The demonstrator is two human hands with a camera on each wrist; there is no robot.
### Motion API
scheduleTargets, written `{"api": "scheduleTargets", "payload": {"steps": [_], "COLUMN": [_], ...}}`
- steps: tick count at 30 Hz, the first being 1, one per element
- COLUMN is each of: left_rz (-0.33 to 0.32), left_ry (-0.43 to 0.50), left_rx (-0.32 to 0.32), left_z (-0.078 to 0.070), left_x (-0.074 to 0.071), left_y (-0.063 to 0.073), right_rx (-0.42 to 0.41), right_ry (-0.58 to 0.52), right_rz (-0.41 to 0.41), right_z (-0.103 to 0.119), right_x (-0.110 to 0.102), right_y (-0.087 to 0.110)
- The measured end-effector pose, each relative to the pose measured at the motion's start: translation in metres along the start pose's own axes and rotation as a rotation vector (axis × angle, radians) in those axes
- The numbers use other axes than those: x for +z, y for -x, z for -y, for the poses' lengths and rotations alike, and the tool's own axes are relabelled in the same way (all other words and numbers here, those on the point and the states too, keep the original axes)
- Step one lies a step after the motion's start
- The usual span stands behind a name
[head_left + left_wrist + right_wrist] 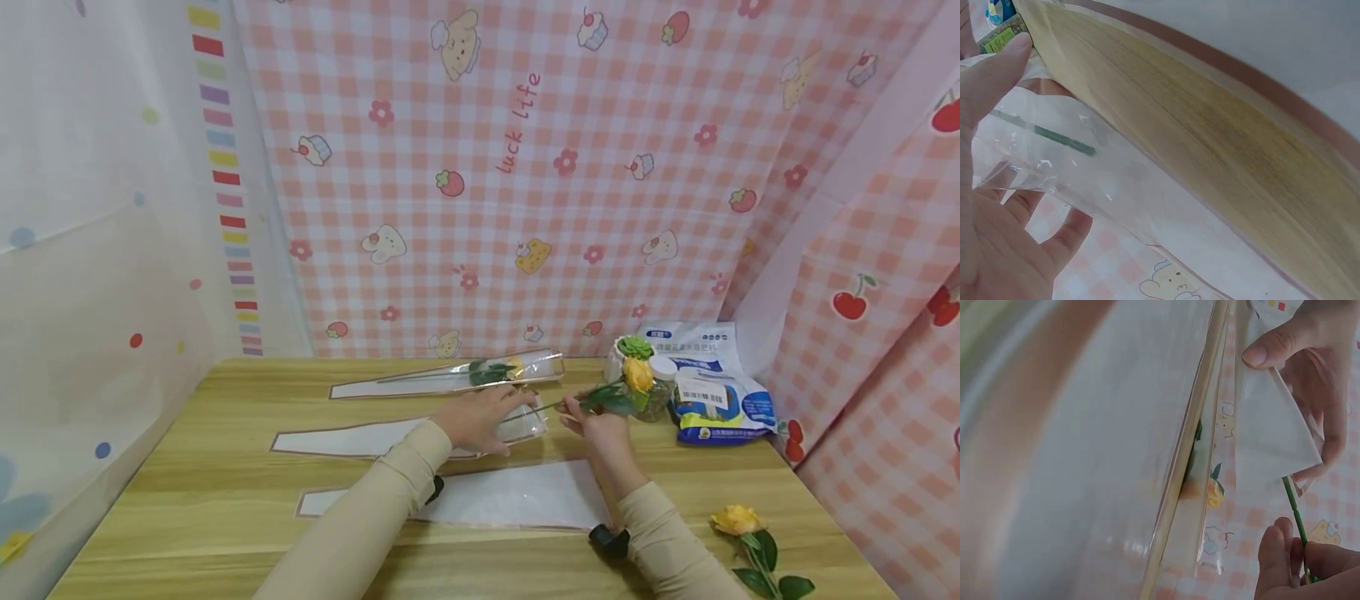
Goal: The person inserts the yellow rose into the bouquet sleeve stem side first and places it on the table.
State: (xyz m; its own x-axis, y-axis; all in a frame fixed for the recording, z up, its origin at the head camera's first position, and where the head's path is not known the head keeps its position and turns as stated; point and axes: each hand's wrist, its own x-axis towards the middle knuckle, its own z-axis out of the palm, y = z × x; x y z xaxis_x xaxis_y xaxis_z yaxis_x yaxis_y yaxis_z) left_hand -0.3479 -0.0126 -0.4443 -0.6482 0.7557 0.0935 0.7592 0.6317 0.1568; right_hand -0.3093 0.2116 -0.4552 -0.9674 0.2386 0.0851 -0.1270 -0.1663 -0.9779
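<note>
A yellow rose (638,375) with green leaves lies across my right hand's grip; the right hand (603,433) pinches its stem. The stem's cut end points left into the mouth of a clear and white flower sleeve (337,440). My left hand (476,417) holds that sleeve near its wide end, thumb on one side and fingers on the other. In the left wrist view the green stem (1063,139) shows through the clear film. The right wrist view has the stem (1295,509) running from the right fingertips to the sleeve's opening.
Behind lies a sleeve (420,383) with a yellow rose inside. A flat sleeve (517,496) lies in front, under the forearms. Another yellow rose (738,521) rests at the front right. A lidded jar (660,392), a succulent pot (617,367) and blue-white bags (723,408) stand back right.
</note>
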Motion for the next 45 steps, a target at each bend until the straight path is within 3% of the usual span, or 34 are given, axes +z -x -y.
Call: {"api": "scheduleTargets", "payload": {"steps": [8,17,31,38,45], "left_rz": [-0.008,-0.022,-0.076,-0.102,-0.128], "left_ry": [0.041,0.024,0.067,0.06,0.044], "left_rx": [0.022,0.038,0.037,0.031,0.032], "left_z": [-0.004,-0.005,-0.001,0.002,0.004], "left_x": [-0.006,-0.008,-0.011,-0.012,-0.01], "left_y": [0.002,0.001,0.002,0.002,0.002], "right_rx": [0.056,0.12,0.227,0.304,0.326], "right_ry": [0.123,0.239,0.211,0.185,0.18], "right_rz": [0.032,0.152,0.296,0.346,0.391], "right_z": [-0.006,-0.011,-0.011,-0.007,-0.006], "right_x": [0.0,0.001,-0.007,-0.009,-0.008], "right_y": [0.002,0.005,0.004,0.004,0.002]}}
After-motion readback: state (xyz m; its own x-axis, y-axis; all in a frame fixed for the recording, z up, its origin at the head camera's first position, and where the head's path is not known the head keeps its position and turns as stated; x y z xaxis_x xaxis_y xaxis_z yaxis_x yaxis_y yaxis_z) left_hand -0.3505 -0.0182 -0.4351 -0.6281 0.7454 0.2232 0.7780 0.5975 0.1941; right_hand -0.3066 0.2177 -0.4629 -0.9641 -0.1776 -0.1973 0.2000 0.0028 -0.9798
